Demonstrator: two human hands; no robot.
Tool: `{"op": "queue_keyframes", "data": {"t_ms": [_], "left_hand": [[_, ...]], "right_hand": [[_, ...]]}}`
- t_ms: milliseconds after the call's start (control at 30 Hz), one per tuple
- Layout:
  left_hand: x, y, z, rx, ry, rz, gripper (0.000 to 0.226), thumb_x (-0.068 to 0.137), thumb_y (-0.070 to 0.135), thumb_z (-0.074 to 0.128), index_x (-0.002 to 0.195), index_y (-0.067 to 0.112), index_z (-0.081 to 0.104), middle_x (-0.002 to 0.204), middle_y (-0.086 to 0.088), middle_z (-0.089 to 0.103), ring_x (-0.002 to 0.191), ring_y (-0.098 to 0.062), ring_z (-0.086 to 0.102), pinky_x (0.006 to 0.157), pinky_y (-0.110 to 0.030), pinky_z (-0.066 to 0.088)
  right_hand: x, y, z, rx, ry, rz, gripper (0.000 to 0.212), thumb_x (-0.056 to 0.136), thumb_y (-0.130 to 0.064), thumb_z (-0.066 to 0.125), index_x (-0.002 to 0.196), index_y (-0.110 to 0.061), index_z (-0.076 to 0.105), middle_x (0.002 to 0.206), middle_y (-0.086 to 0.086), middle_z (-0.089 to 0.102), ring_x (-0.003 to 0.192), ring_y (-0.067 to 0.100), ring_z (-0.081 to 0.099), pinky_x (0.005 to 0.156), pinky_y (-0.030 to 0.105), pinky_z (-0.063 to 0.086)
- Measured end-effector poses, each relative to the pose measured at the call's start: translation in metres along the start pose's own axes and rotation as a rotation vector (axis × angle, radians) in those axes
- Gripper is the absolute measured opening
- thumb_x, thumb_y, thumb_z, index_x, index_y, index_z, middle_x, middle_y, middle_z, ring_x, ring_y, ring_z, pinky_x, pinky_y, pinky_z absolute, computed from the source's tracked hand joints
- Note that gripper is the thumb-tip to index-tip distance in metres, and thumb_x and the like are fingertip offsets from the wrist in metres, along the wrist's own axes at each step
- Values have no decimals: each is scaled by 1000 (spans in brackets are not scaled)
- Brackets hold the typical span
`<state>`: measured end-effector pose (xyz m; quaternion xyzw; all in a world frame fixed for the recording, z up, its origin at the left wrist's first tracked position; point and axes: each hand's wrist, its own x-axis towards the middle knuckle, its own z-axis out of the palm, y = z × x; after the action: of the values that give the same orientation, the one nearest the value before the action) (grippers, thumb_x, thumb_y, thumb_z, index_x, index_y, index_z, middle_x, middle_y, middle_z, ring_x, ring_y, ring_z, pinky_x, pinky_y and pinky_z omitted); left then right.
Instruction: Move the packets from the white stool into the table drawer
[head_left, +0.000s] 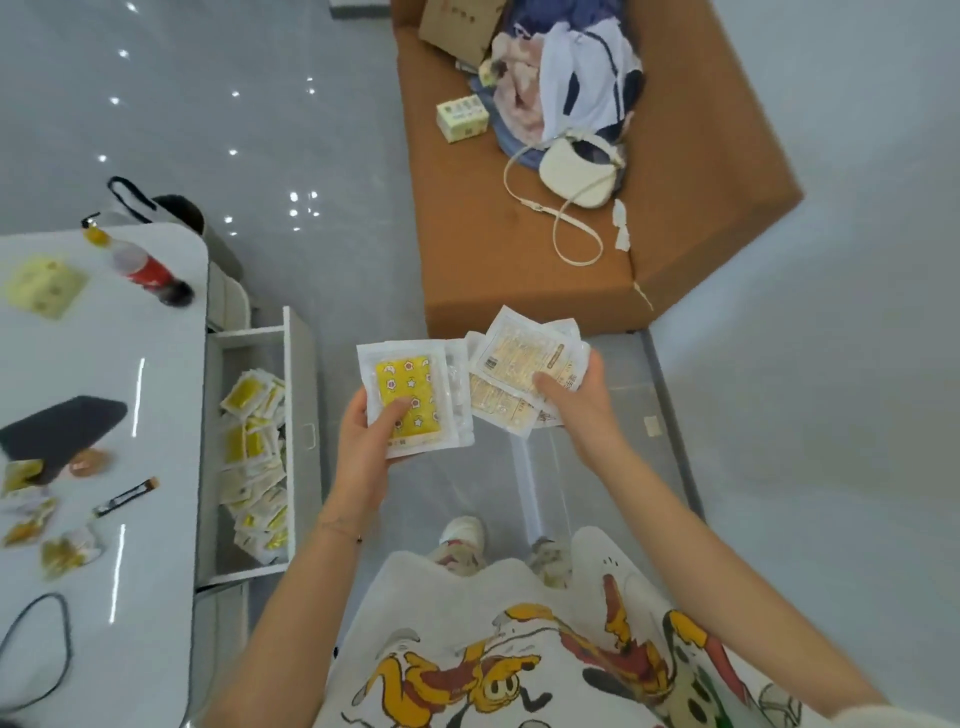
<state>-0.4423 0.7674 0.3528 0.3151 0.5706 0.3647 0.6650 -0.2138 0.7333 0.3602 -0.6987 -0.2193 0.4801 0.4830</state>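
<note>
My left hand (363, 447) grips a white packet with a yellow star-patterned face (410, 397), thumb pressed on its front. My right hand (576, 400) holds a small fan of white packets (524, 364), printed backs up, thumb on top. Both hands hover at chest height over the floor, to the right of the open table drawer (298, 415), which holds several yellow-and-white packets (254, 457). Under my right hand lies a pale, glassy stool surface (623, 415); I cannot tell whether any packets lie on it.
The white table (104, 364) on the left carries a red cola bottle (148, 273), a dark pad (57, 428), a sachet stick and loose wrappers. A brown sofa (519, 249) ahead holds a white handbag (579, 174), clothes and boxes. Grey glossy floor lies around it.
</note>
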Motion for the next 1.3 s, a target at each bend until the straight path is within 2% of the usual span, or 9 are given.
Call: {"op": "queue_keyframes", "data": {"t_ms": [167, 267, 367, 533, 633, 800, 967, 1133, 1300], "left_hand": [[8, 11, -77, -165, 202, 27, 27, 91, 12, 61, 105, 35, 63, 99, 10, 73, 91, -13, 71, 72, -35, 60], [6, 11, -119, -262, 338, 26, 30, 91, 13, 62, 117, 27, 61, 113, -3, 70, 104, -27, 68, 84, -47, 57], [2, 6, -153, -359, 490, 32, 31, 86, 16, 67, 116, 24, 64, 118, -11, 68, 109, -35, 64, 93, -58, 50], [-1, -3, -190, -533, 695, 37, 43, 80, 22, 69, 121, 16, 61, 121, -17, 65, 111, -40, 62, 94, -60, 48], [9, -11, -207, -642, 815, 33, 35, 88, 14, 63, 123, 15, 60, 118, -13, 68, 110, -38, 63, 93, -56, 50], [29, -35, -237, -766, 980, -31, 25, 93, 12, 58, 115, 22, 62, 110, -6, 71, 96, -25, 69, 76, -40, 59], [63, -108, -279, -823, 1084, -129, 31, 93, 14, 58, 124, 18, 57, 114, -7, 69, 96, -22, 70, 75, -39, 59], [132, -224, -326, -847, 1102, -253, 30, 94, 17, 59, 123, 19, 55, 112, -8, 69, 93, -22, 70, 69, -36, 60], [217, -344, -363, -828, 1064, -274, 34, 94, 21, 60, 127, 23, 54, 120, -6, 67, 106, -25, 66, 92, -50, 53]], "right_hand": [[22, -11, 96, -126, -220, -11, 48, 88, -6, 64, 123, -26, 38, 118, -6, 58, 110, 11, 59, 87, 34, 55], [36, -13, 153, -222, -360, -23, 49, 87, -4, 64, 123, -24, 37, 118, -5, 57, 111, 12, 58, 93, 40, 53], [46, -15, 207, -291, -498, -19, 48, 88, -2, 63, 124, -22, 37, 116, -5, 58, 108, 11, 59, 94, 42, 53], [70, -12, 284, -397, -672, 27, 53, 87, -6, 65, 131, -19, 37, 123, 2, 59, 112, 19, 60, 93, 49, 53], [87, -11, 326, -489, -773, 56, 50, 88, -10, 65, 127, -25, 38, 120, -1, 60, 109, 18, 61, 91, 48, 54], [112, 13, 392, -632, -868, 144, 51, 87, -8, 66, 128, -25, 40, 122, 1, 60, 110, 20, 61, 91, 47, 54], [132, 94, 459, -784, -932, 237, 47, 88, -8, 65, 121, -31, 41, 122, 2, 61, 110, 22, 61, 93, 49, 53], [159, 233, 524, -875, -992, 286, 48, 88, -10, 64, 127, -29, 42, 119, -1, 62, 108, 20, 62, 92, 46, 54], [191, 372, 574, -996, -1026, 235, 56, 87, -12, 64, 136, -23, 38, 125, 2, 57, 116, 25, 57, 97, 42, 50]]}}
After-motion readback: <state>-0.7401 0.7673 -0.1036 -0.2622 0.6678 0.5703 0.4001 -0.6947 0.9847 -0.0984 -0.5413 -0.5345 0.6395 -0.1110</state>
